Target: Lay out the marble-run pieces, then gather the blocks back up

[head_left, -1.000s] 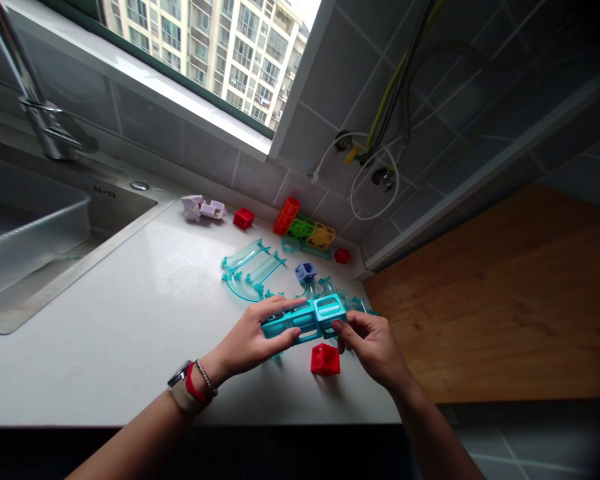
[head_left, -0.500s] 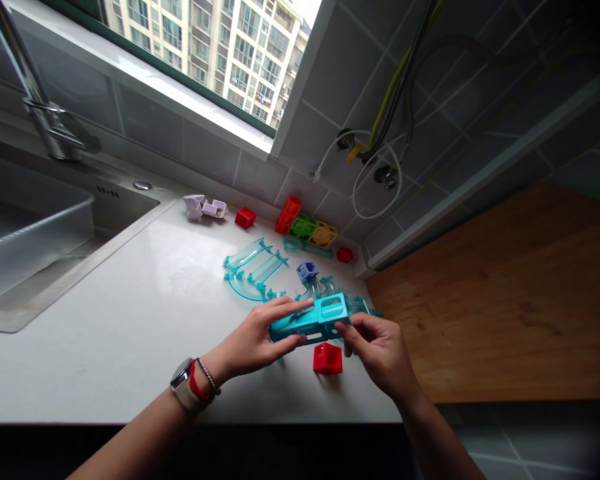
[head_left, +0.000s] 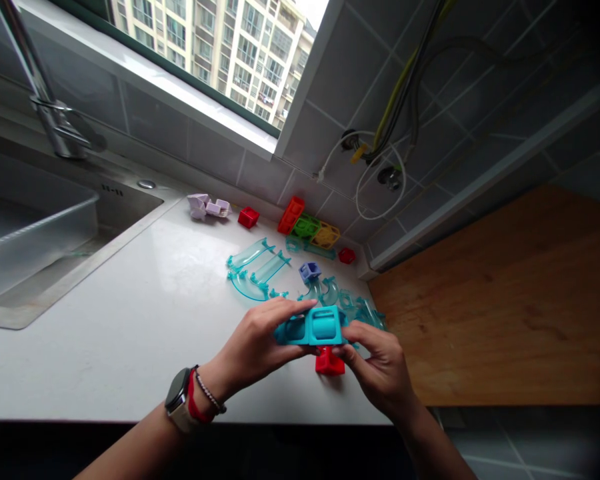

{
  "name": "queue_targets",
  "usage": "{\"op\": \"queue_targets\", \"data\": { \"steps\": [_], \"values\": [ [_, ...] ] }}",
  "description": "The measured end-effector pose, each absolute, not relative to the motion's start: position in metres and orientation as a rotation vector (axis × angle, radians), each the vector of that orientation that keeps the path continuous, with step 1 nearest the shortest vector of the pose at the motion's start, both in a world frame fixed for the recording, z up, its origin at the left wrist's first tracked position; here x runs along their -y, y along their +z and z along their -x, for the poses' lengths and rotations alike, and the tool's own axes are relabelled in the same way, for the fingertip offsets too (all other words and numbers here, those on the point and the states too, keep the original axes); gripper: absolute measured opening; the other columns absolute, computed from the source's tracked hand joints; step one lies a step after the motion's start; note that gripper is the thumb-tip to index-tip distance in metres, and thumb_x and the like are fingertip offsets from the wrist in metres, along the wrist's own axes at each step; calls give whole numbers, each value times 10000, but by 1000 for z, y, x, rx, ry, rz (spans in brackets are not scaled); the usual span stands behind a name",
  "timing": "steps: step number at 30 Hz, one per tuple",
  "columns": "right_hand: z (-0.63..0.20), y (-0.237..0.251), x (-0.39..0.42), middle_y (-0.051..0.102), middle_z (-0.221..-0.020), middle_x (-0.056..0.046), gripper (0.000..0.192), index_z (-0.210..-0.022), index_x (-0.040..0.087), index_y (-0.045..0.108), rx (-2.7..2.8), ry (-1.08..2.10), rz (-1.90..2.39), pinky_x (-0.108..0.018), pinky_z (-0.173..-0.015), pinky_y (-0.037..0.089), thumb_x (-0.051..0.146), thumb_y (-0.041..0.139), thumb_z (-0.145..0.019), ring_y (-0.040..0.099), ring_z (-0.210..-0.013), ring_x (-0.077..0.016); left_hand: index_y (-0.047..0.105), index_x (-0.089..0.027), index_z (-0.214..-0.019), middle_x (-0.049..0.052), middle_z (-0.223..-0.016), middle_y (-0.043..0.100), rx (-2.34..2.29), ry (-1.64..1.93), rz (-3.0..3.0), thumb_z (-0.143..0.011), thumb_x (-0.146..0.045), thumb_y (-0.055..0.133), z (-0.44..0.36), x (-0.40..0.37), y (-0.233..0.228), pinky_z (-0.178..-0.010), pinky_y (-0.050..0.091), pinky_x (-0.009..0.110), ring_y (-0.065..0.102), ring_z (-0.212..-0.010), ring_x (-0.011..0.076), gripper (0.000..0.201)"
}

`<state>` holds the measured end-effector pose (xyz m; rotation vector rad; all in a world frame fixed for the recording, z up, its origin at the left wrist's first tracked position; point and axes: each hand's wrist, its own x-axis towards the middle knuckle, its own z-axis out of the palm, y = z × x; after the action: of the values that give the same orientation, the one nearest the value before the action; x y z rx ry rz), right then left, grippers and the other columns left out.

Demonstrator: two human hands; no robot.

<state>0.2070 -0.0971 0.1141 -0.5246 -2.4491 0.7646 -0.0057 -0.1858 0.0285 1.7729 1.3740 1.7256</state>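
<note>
Both hands hold a teal plastic block piece [head_left: 313, 326] just above the white counter [head_left: 145, 320]. My left hand [head_left: 253, 343] grips its left end with fingers over the top. My right hand [head_left: 380, 367] pinches its right end from below. A red cube [head_left: 329, 361] stands on the counter right under the teal piece, partly hidden by it. Clear teal track pieces [head_left: 254, 267] lie beyond my hands, with a small blue cube [head_left: 309, 271] among them.
A steel sink [head_left: 35, 227] with a tap [head_left: 45, 100] is at the left. Lilac pieces [head_left: 207, 207], a red cube [head_left: 249, 217], and orange, green and yellow cubes [head_left: 307, 227] sit by the tiled wall. A wooden surface [head_left: 500, 300] lies to the right. Cables [head_left: 380, 153] hang on the wall.
The teal piece has been turned in my hands, from a long slanted view to a shorter end-on view, and lowered over the red cube. My right hand moved under its right end.
</note>
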Motion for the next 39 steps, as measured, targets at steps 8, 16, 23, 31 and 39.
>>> {"op": "queue_targets", "data": {
  "steps": [8,16,23,31,39],
  "values": [
    [-207,114,99,691,-753,11,121,-897,241,767,2470,749,527,-250,-664,438,256,683,-984,605,-689,-152,588,-231,-1414,87,-1198,763,-1453,1705,-1862,-873,-336,826,5,192,38,-936,536,375,702,-1033,234,601],
    [-210,114,98,690,-747,15,164,-875,245,757,2458,773,515,-250,-666,442,287,661,-1000,602,-692,-152,529,-313,-1428,45,-1267,743,-1368,1690,-1622,-758,-190,880,-2,194,39,-966,554,315,739,-1110,220,766],
    [-213,112,101,697,-769,16,138,-884,258,760,2492,735,517,-255,-660,453,293,682,-992,626,-713,-153,530,-323,-1396,47,-1284,713,-1284,1681,-1532,-738,-119,847,-4,194,39,-965,545,313,711,-1160,236,759],
    [-214,145,88,658,-1165,-83,724,-1536,292,489,2572,577,346,-381,-935,563,391,809,-895,663,-1053,-251,410,-288,-1478,70,-1117,707,-854,1445,-1162,-881,-396,802,20,197,52,-873,555,356,702,-976,223,722],
    [-156,205,72,697,-1278,-97,631,-1487,308,548,3025,619,18,-362,-971,590,249,788,-907,673,-1169,-252,359,-297,-1556,153,-1270,714,-523,1317,-1005,-835,-468,838,27,198,51,-929,579,444,725,-1130,323,882]
  ]
}}
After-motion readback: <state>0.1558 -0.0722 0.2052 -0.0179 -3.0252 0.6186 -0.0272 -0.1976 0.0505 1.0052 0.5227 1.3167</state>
